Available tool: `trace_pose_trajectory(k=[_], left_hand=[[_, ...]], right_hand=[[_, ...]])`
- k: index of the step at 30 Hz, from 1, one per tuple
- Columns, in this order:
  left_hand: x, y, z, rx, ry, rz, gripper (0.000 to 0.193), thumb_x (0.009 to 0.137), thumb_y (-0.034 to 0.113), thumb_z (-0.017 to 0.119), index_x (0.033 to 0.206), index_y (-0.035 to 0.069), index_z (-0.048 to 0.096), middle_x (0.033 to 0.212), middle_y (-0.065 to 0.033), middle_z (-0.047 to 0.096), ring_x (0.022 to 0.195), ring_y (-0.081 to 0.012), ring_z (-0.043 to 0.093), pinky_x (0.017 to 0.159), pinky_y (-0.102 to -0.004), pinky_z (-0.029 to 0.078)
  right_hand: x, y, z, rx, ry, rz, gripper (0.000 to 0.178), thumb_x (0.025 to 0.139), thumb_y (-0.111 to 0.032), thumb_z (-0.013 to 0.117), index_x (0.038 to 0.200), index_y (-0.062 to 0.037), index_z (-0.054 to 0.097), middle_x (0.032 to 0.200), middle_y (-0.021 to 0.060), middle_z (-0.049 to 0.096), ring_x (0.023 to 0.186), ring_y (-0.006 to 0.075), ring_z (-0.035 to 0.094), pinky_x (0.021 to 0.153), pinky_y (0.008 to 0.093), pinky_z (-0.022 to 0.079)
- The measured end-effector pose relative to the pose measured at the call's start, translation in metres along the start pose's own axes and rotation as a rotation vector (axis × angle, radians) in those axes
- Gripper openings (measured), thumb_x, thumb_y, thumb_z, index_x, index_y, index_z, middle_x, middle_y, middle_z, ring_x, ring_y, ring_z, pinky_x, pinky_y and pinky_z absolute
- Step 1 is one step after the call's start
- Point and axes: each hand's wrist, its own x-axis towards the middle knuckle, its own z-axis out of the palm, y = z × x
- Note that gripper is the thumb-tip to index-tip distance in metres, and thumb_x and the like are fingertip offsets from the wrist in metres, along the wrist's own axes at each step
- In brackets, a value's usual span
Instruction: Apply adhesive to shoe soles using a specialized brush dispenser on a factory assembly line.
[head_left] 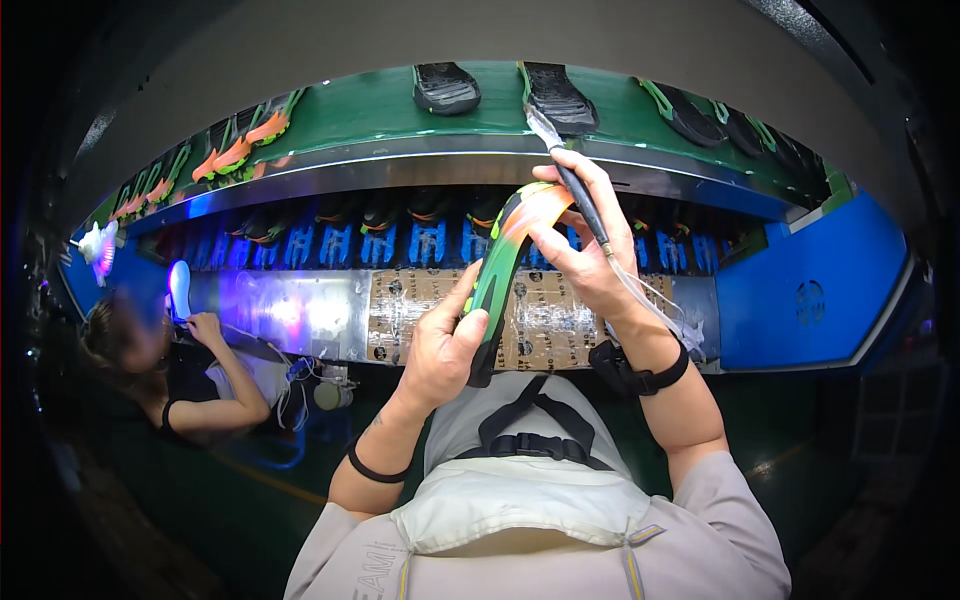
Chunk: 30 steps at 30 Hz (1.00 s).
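Note:
A curved shoe sole (499, 268), green with an orange end and a black heel, is held up in front of me. Fingers and thumb of my left hand (438, 352) close around its lower part. My right hand (600, 250) grips a glue brush (577, 192) with a black handle, pale bristles and a thin clear tube trailing from its end. That same hand also steadies the orange end of the sole with its fingertips. In this view the bristles overlap a black sole (562, 98) on the green belt; whether they touch cannot be told.
Along the green conveyor belt (370, 112) lie several black and orange soles. Below it, several shoe parts sit on a row of blue holders (427, 243). Patterned brown cardboard (400, 318) covers part of the metal ledge. At left, a co-worker's hand (205, 328) holds a brightly lit sole.

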Motion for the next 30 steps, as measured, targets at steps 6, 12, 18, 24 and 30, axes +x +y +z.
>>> trace_pose_trajectory(k=[6, 12, 18, 24, 30], left_hand=[[-0.007, -0.010, -0.006, -0.184, -0.045, -0.117, 0.057, 0.104, 0.020, 0.051, 0.154, -0.006, 0.042, 0.137, -0.0140, 0.064, 0.124, -0.0162, 0.058, 0.109, -0.0296, 0.042], [-0.007, -0.011, -0.007, -0.204, -0.028, -0.088, 0.057, 0.104, 0.020, 0.050, 0.154, -0.007, 0.042, 0.138, -0.0139, 0.062, 0.126, -0.0165, 0.056, 0.110, -0.0300, 0.041], [-0.011, -0.003, -0.009, -0.067, 0.042, -0.034, 0.059, 0.102, 0.022, 0.054, 0.155, -0.004, 0.043, 0.116, -0.0085, 0.067, 0.103, -0.0131, 0.059, 0.094, -0.0261, 0.046], [-0.017, -0.043, -0.023, -0.812, 0.003, -0.449, 0.051, 0.108, 0.032, 0.042, 0.144, -0.002, 0.048, 0.120, -0.0152, 0.069, 0.106, -0.0237, 0.070, 0.093, -0.0354, 0.058], [-0.039, -0.085, -0.026, -0.631, 0.091, -0.524, 0.056, 0.107, 0.027, 0.050, 0.153, -0.002, 0.044, 0.131, -0.0095, 0.064, 0.118, -0.0133, 0.060, 0.102, -0.0289, 0.047]], right_hand=[[-0.007, 0.003, -0.001, -0.223, -0.029, -0.072, 0.079, 0.076, 0.004, 0.074, 0.149, -0.0088, 0.046, 0.135, 0.0115, 0.063, 0.123, 0.0195, 0.063, 0.101, 0.0336, 0.052], [-0.018, -0.009, -0.015, -0.163, -0.023, -0.064, 0.079, 0.080, 0.002, 0.065, 0.153, -0.0108, 0.040, 0.143, 0.0123, 0.057, 0.135, 0.0244, 0.056, 0.110, 0.0407, 0.047], [-0.035, 0.003, -0.025, -0.054, 0.090, -0.007, 0.075, 0.082, 0.005, 0.058, 0.153, -0.0070, 0.039, 0.144, 0.0152, 0.056, 0.136, 0.0252, 0.054, 0.113, 0.0405, 0.043], [-0.072, 0.037, -0.057, -0.065, 0.191, 0.110, 0.074, 0.084, 0.005, 0.056, 0.155, -0.0068, 0.037, 0.147, 0.0168, 0.054, 0.135, 0.0240, 0.052, 0.113, 0.0385, 0.041], [-0.096, 0.062, -0.066, -0.165, 0.229, 0.215, 0.060, 0.097, -0.004, 0.057, 0.155, -0.0054, 0.039, 0.146, 0.0167, 0.055, 0.136, 0.0235, 0.052, 0.115, 0.0390, 0.038]])
